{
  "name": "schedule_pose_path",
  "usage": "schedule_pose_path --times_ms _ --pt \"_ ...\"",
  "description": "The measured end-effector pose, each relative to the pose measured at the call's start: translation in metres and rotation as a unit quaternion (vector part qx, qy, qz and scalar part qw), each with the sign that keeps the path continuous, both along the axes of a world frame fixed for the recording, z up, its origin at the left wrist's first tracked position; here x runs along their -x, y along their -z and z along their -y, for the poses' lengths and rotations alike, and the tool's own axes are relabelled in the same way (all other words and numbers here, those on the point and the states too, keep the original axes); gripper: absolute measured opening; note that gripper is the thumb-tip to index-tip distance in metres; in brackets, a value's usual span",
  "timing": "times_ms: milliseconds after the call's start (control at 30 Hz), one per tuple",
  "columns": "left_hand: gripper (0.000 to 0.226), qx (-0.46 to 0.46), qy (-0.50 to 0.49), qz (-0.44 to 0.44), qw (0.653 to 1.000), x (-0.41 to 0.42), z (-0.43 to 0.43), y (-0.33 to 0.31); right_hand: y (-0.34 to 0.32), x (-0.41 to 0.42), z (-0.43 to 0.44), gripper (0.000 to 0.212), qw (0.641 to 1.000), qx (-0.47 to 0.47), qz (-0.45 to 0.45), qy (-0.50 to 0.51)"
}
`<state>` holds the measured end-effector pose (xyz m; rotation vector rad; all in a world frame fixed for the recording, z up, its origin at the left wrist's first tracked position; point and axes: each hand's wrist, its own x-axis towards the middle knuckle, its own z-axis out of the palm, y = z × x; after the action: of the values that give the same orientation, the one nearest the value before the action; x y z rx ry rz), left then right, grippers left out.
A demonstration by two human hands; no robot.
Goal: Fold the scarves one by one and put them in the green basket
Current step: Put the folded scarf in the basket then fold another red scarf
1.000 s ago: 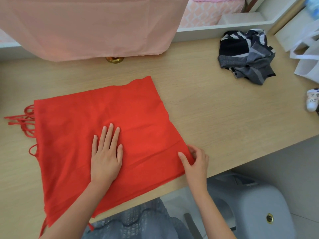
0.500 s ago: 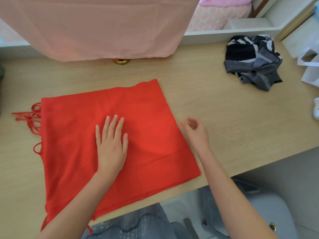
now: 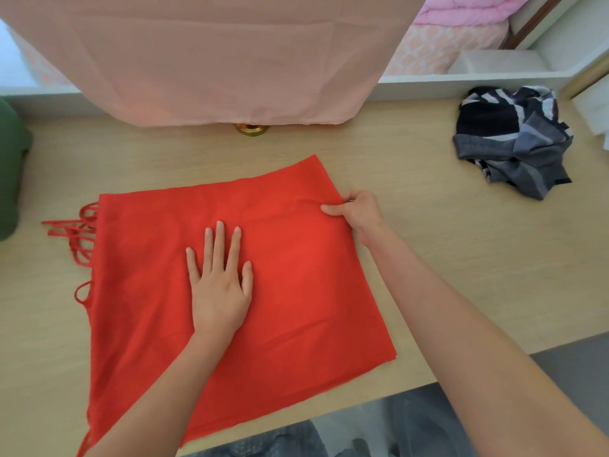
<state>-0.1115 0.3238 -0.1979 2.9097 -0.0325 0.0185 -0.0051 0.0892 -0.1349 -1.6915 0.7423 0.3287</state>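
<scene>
A red scarf lies flat on the pale wooden table, folded into a rough rectangle. Its near edge reaches the table's front edge, and its fringe trails off its left side. The left hand rests palm down on the middle of the scarf, fingers straight and slightly spread, pressing the cloth to the table. The right hand is at the scarf's right edge, close to its far right corner. It pinches that edge, with the thumb lying on top of the cloth and the other fingers curled behind it. Well to the right of the red scarf and farther back, a crumpled scarf in black, grey and white sits in a heap on the table. Beyond the red scarf's far edge hangs a pink cloth, with a brass knob showing just under its hem. Far to the left of the red scarf, a dark green shape is cut off by the frame, too little of it showing to tell what it is.
</scene>
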Motion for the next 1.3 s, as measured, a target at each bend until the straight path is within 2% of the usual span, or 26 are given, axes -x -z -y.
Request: schedule_pose_path --times_ms 100,200,367,433,533,600,667,767,867,900,1000,1067,1167,1233,1300 --pt "0.062 -0.003 -0.003 -0.004 1.000 0.000 -0.001 0.001 0.005 -0.002 -0.003 0.036 0.999 0.039 0.015 0.011" --pt "0.063 -0.002 -0.009 -0.004 1.000 -0.001 0.000 0.000 0.003 -0.009 -0.004 0.039 0.999 -0.017 0.026 0.011" --pt "0.062 -0.011 -0.003 -0.011 1.000 -0.001 0.000 0.000 -0.003 -0.020 -0.005 0.007 0.999 -0.014 0.006 -0.034" --pt "0.061 -0.013 0.001 -0.015 1.000 -0.001 0.000 -0.001 0.003 -0.029 -0.007 0.014 1.000 -0.011 0.025 0.008" --pt "0.061 -0.017 -0.001 -0.023 1.000 -0.001 0.000 -0.001 0.014 -0.039 -0.005 0.024 0.994 0.076 0.064 0.042" --pt "0.062 -0.021 -0.003 -0.026 0.999 -0.003 0.000 -0.001 0.016 -0.035 -0.005 0.019 0.982 0.169 0.088 0.011" --pt "0.063 -0.021 -0.003 -0.030 0.999 -0.003 -0.001 0.000 0.011 -0.023 -0.003 0.023 0.975 0.200 0.092 -0.015" --pt "0.068 0.006 -0.017 -0.032 0.999 -0.004 -0.003 -0.001 -0.003 0.004 0.006 0.040 0.979 0.171 0.015 -0.109" --pt "0.067 0.048 -0.040 -0.022 0.998 -0.017 -0.010 -0.010 0.000 0.045 0.019 0.021 0.977 0.070 -0.060 -0.190" --pt "0.065 0.039 -0.036 -0.016 0.998 -0.022 -0.017 -0.010 0.006 0.058 0.022 0.021 0.976 0.050 -0.065 -0.199" --pt "0.065 -0.001 -0.027 -0.030 0.999 -0.034 -0.038 -0.003 0.022 0.086 0.031 0.014 0.977 0.141 -0.029 -0.155" --pt "0.065 -0.020 -0.034 -0.034 0.999 -0.034 -0.045 0.002 0.023 0.099 0.032 0.021 0.970 0.217 -0.001 -0.110" --pt "0.064 -0.021 -0.037 -0.037 0.998 -0.033 -0.044 0.002 0.023 0.118 0.023 0.024 0.934 0.332 0.049 -0.121" --pt "0.064 -0.013 -0.033 -0.039 0.999 -0.034 -0.044 0.001 0.021 0.125 0.016 0.028 0.912 0.381 0.061 -0.137" --pt "0.064 0.050 -0.034 -0.039 0.997 -0.035 -0.048 -0.005 0.017 0.129 0.015 0.034 0.915 0.380 0.062 -0.121"
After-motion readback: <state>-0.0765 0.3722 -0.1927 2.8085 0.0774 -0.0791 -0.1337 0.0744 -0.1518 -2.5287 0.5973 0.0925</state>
